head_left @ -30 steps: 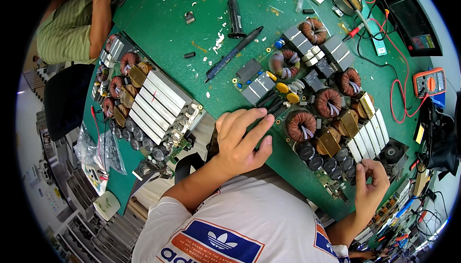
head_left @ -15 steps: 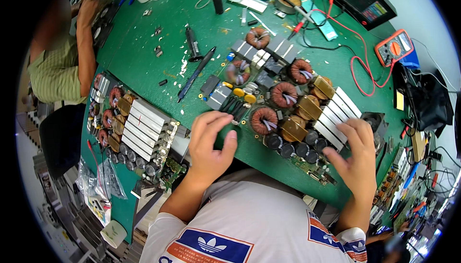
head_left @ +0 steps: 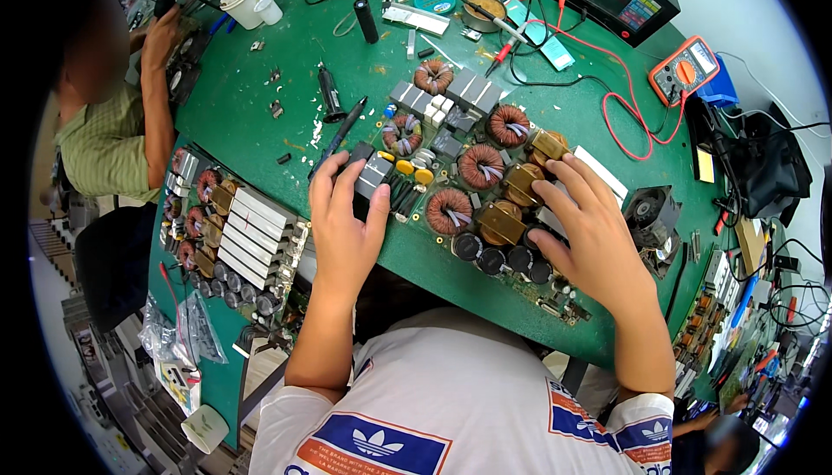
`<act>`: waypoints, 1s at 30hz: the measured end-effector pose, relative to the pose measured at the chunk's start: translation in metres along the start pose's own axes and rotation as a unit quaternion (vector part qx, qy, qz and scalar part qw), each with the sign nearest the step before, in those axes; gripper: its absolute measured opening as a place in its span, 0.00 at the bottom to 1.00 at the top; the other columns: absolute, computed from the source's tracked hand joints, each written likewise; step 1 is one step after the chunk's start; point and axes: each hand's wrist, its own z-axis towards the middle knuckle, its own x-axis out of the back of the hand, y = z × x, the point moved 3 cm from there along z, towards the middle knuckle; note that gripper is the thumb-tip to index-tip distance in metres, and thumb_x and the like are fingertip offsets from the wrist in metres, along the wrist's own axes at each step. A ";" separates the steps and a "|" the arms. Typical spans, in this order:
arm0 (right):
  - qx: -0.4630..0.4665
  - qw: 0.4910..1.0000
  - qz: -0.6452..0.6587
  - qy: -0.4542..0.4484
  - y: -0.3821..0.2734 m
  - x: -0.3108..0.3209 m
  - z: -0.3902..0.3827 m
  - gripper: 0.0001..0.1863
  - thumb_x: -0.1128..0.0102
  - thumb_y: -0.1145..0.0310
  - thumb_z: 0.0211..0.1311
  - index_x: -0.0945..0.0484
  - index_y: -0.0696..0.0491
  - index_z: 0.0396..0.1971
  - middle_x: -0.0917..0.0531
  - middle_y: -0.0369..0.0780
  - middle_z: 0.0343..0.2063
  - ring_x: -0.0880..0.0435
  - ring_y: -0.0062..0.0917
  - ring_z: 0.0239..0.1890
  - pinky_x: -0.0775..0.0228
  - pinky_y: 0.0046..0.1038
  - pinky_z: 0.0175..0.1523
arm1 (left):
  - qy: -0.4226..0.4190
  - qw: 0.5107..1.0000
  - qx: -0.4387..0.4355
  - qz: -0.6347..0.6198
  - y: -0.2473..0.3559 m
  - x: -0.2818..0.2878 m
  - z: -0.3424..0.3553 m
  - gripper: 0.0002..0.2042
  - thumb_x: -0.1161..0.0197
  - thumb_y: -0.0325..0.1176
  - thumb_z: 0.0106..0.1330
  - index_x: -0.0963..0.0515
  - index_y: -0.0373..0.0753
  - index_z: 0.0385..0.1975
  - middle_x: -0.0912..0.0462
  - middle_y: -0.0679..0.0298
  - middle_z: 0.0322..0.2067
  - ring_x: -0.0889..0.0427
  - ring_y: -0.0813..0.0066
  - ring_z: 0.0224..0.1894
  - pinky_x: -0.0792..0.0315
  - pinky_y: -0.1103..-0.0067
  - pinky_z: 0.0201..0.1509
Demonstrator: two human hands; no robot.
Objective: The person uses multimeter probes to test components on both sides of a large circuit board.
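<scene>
Thumb and fingers of the left hand (head_left: 345,219) stand apart at a grey block (head_left: 373,176); whether they grip it, I cannot tell. The right hand (head_left: 598,237) spreads its fingers over the circuit board (head_left: 444,180), which lies on the green table (head_left: 234,120).

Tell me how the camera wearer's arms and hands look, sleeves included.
The left grip and right grip are bare hands; no gloves or watches show. The left forearm and right forearm are uncovered. The left sleeve is short and white; the right sleeve, also short and white, bears a blue and orange-red patch with a white emblem.
</scene>
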 end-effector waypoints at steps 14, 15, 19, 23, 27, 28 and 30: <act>0.039 0.999 -0.008 0.024 0.006 0.000 0.000 0.20 0.32 0.69 0.54 0.23 0.55 0.47 0.23 0.45 0.49 0.30 0.43 0.61 0.37 0.42 0.65 | -0.006 0.998 0.046 -0.042 0.011 0.000 -0.008 0.15 0.30 0.30 0.59 0.21 0.30 0.43 0.23 0.49 0.53 0.22 0.52 0.54 0.29 0.67 0.59; 0.033 0.999 -0.019 0.020 0.007 0.003 -0.003 0.19 0.32 0.69 0.54 0.23 0.55 0.46 0.23 0.45 0.49 0.29 0.43 0.61 0.36 0.42 0.65 | -0.015 0.998 0.039 -0.051 0.018 -0.001 -0.012 0.16 0.28 0.30 0.57 0.21 0.31 0.43 0.23 0.49 0.52 0.21 0.53 0.53 0.29 0.68 0.58; -0.014 1.000 -0.014 -0.006 0.022 0.014 -0.018 0.17 0.32 0.68 0.55 0.22 0.55 0.44 0.23 0.46 0.47 0.27 0.42 0.58 0.34 0.40 0.63 | -0.058 0.996 -0.007 -0.064 0.047 -0.008 -0.030 0.19 0.25 0.31 0.54 0.21 0.32 0.44 0.24 0.50 0.50 0.21 0.53 0.51 0.26 0.69 0.54; -0.025 0.996 0.049 -0.064 0.032 0.030 -0.035 0.21 0.31 0.70 0.53 0.22 0.59 0.48 0.23 0.49 0.51 0.26 0.46 0.58 0.33 0.41 0.63 | -0.089 0.993 -0.036 -0.070 0.065 -0.003 -0.041 0.18 0.26 0.33 0.56 0.22 0.32 0.43 0.23 0.51 0.47 0.21 0.56 0.46 0.25 0.70 0.49; 0.000 0.998 0.041 -0.042 0.038 0.052 -0.052 0.20 0.33 0.67 0.57 0.22 0.58 0.48 0.24 0.50 0.55 0.29 0.47 0.63 0.36 0.42 0.66 | -0.147 0.983 -0.025 -0.108 0.065 0.008 -0.036 0.16 0.29 0.34 0.59 0.22 0.31 0.41 0.20 0.53 0.38 0.19 0.60 0.38 0.24 0.72 0.43; -0.012 0.997 0.050 -0.055 0.037 0.064 -0.055 0.20 0.33 0.67 0.58 0.23 0.58 0.49 0.25 0.51 0.57 0.32 0.48 0.66 0.38 0.43 0.68 | -0.158 0.980 -0.015 -0.117 0.066 0.010 -0.029 0.15 0.29 0.35 0.61 0.22 0.31 0.41 0.19 0.54 0.32 0.18 0.63 0.33 0.24 0.73 0.40; -0.016 0.999 0.032 -0.025 0.032 0.082 -0.062 0.20 0.34 0.68 0.58 0.23 0.58 0.49 0.24 0.51 0.56 0.32 0.49 0.65 0.38 0.44 0.67 | -0.193 0.977 0.020 -0.094 0.070 0.014 -0.011 0.15 0.30 0.35 0.62 0.21 0.31 0.41 0.18 0.53 0.33 0.18 0.61 0.34 0.24 0.71 0.40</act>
